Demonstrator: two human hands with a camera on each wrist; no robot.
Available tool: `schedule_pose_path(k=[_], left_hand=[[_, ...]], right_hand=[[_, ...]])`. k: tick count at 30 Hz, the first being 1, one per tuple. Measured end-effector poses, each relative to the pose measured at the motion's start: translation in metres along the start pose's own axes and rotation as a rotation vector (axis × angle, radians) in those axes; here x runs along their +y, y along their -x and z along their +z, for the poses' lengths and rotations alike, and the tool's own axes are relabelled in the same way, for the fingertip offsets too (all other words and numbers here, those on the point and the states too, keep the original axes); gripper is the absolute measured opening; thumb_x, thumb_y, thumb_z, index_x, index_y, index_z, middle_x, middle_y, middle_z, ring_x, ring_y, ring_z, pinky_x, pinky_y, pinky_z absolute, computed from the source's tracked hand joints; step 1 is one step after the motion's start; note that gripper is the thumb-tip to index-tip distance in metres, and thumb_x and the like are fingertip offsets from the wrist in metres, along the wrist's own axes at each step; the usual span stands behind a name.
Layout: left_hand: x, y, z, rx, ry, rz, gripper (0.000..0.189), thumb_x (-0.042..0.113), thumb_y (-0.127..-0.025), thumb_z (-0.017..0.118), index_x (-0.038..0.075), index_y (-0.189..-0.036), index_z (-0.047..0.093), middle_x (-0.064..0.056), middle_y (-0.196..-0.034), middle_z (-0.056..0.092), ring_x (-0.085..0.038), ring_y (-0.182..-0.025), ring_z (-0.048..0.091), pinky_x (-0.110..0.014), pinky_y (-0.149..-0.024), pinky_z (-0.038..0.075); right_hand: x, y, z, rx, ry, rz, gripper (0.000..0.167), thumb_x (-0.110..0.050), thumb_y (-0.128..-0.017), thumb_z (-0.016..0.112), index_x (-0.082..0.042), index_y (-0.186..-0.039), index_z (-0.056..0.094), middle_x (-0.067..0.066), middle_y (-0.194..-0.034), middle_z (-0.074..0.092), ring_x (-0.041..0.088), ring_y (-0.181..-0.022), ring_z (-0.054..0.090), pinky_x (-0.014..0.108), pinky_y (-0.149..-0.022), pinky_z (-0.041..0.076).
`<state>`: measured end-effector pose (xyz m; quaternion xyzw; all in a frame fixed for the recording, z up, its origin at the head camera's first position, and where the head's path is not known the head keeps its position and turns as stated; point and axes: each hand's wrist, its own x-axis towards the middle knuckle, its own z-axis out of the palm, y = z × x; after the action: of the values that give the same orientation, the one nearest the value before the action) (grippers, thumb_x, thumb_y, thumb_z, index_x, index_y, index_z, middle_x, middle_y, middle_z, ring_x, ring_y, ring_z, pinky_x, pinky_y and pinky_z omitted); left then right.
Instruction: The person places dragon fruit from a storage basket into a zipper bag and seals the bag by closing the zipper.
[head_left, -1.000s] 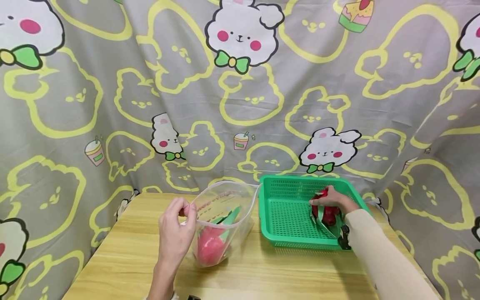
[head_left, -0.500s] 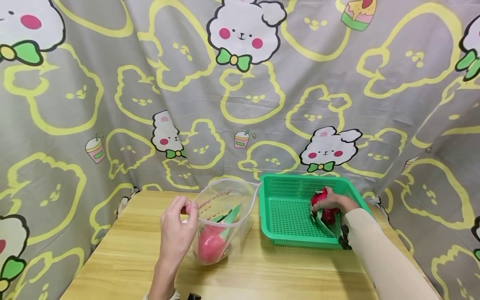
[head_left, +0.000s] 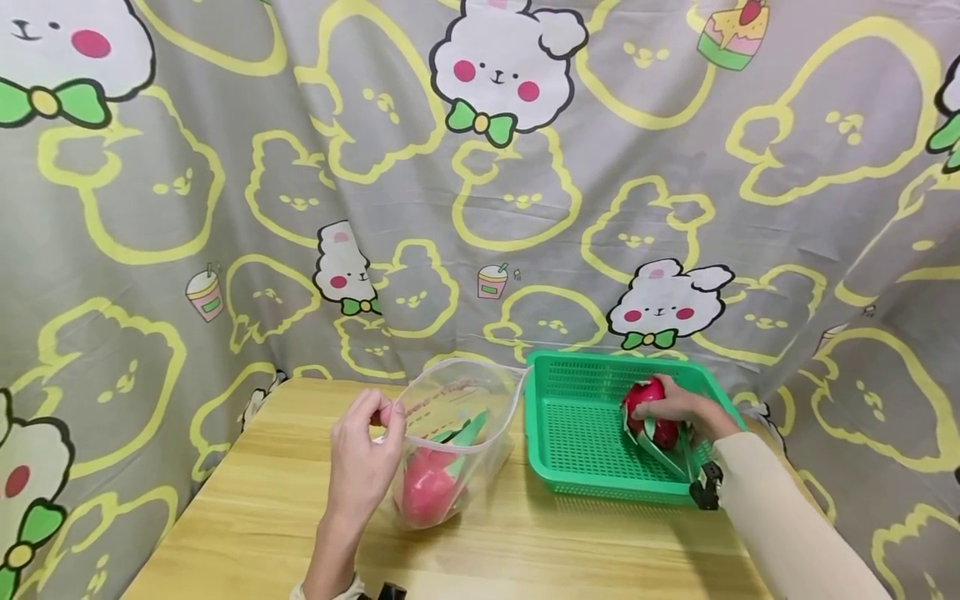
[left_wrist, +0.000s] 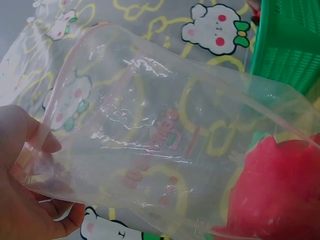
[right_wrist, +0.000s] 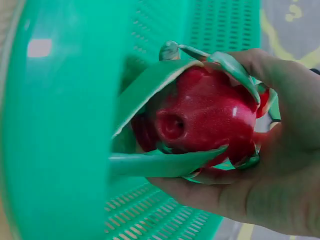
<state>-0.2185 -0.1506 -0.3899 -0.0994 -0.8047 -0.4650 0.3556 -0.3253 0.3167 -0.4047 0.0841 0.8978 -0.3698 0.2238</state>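
My left hand [head_left: 365, 454] pinches the near left rim of a clear plastic bag [left_wrist: 115, 125], holding its mouth wide. Inside the bag lies a pink-red fruit [head_left: 427, 492] with green leaf-like parts; it looks like a dragon fruit, seen through the plastic. My right hand [head_left: 678, 404] reaches into the green basket [head_left: 536, 433] and grips a red dragon fruit [right_wrist: 210, 110] with long green scales. In the right wrist view its fingers and thumb curl round the fruit from opposite sides. Part of the fruit is hidden by the hand.
The bag and basket stand side by side on a wooden table [head_left: 247, 500], the bag's far corner close to the basket's rim. A grey patterned curtain [head_left: 517, 208] hangs behind the table and along both sides.
My right hand's grip on the dragon fruit has shifted, with more of the fruit's red top showing now. The left hand still holds the bag's rim. The head view has swung slightly.
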Motion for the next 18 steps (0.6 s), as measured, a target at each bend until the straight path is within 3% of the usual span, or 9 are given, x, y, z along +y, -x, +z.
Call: schedule_pose_path(k=[9, 15, 18], left_hand=[[-0.002, -0.001, 0.002, 0.008, -0.018, 0.004, 0.033, -0.003, -0.089, 0.066, 0.016, -0.071, 0.047, 0.005, -0.075, 0.051, -0.014, -0.077, 0.055, -0.019, -0.072, 0.045], [-0.002, 0.000, 0.001, 0.006, -0.028, -0.001, 0.033, -0.003, -0.090, 0.066, 0.016, -0.071, 0.046, 0.006, -0.073, 0.049, -0.013, -0.076, 0.054, -0.021, -0.072, 0.046], [-0.001, 0.000, 0.001, 0.009, -0.026, -0.005, 0.033, -0.003, -0.090, 0.066, 0.016, -0.071, 0.046, 0.006, -0.073, 0.048, -0.013, -0.076, 0.054, -0.020, -0.072, 0.044]], right_hand=[[0.010, 0.023, -0.005, 0.127, -0.147, -0.094, 0.105, -0.038, -0.094, 0.069, 0.000, -0.155, -0.007, 0.041, -0.140, 0.026, 0.048, -0.104, 0.058, 0.055, -0.070, 0.059], [0.024, 0.035, -0.002, 0.226, -0.224, -0.165, 0.107, -0.039, -0.095, 0.069, 0.012, -0.154, -0.005, 0.042, -0.137, 0.032, 0.034, -0.094, 0.062, 0.047, -0.073, 0.061], [0.030, 0.041, -0.002, 0.279, -0.247, -0.175, 0.106, -0.040, -0.096, 0.068, 0.011, -0.156, -0.002, 0.041, -0.138, 0.035, 0.027, -0.082, 0.062, 0.043, -0.072, 0.060]])
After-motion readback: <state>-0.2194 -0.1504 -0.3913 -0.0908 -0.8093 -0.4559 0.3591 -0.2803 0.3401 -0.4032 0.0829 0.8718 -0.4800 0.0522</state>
